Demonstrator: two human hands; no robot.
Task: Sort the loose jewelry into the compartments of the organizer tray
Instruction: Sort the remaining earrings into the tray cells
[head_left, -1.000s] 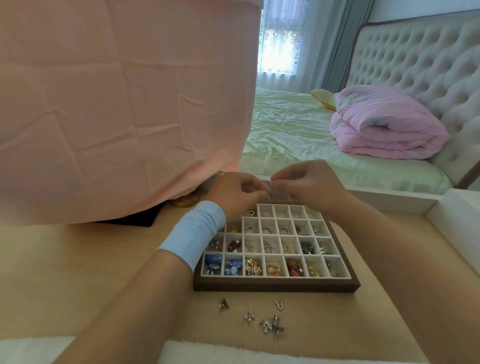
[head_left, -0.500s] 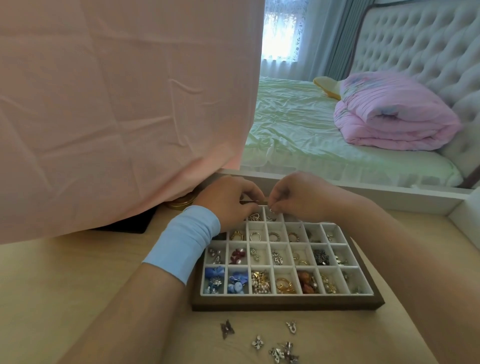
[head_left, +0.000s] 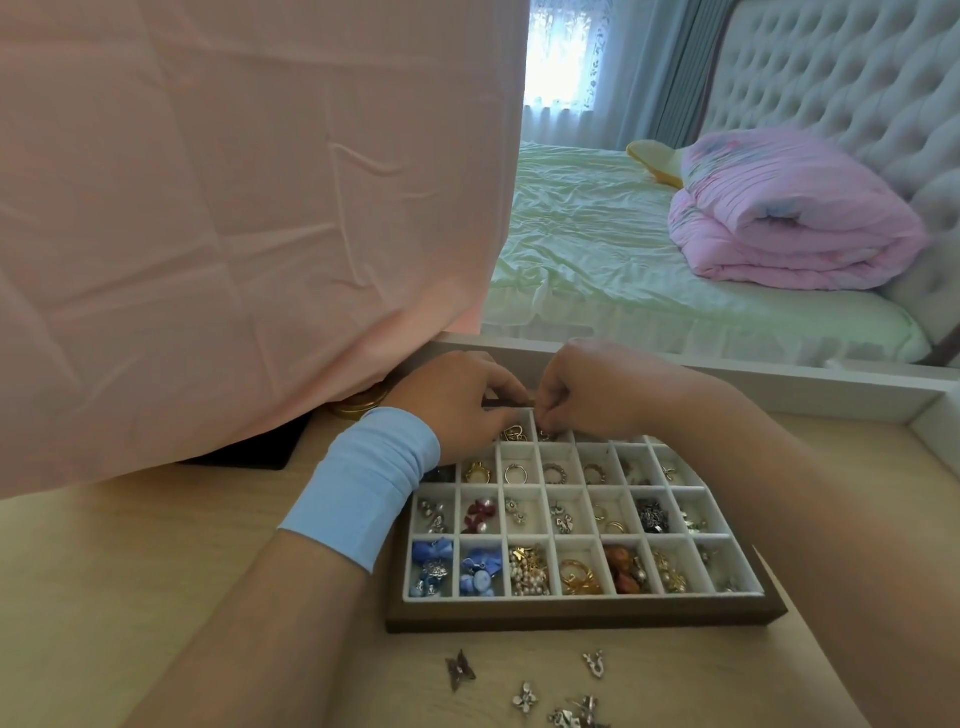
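A pink cloth (head_left: 234, 208) hangs over the left of the table (head_left: 130, 571), and a gold tin (head_left: 358, 404) peeks out beneath it at the tray's 10 o'clock. The left hand (head_left: 457, 405), with a blue wristband (head_left: 363, 483), sits over the tray's 11 o'clock corner, its fingers curled toward the other hand. The tray (head_left: 587, 618) lies mid-table, its compartments holding rings, earrings and beads. The right hand (head_left: 597, 389) meets the left at the tray's 12 o'clock edge, fingertips bunched together at a far-row compartment. Whether either hand pinches a piece I cannot tell. Loose jewelry (head_left: 523, 696) lies on the table at the tray's 6 o'clock, near its rim. At 1 o'clock, a folded quilt (head_left: 789, 218) rests on the bed (head_left: 597, 249).
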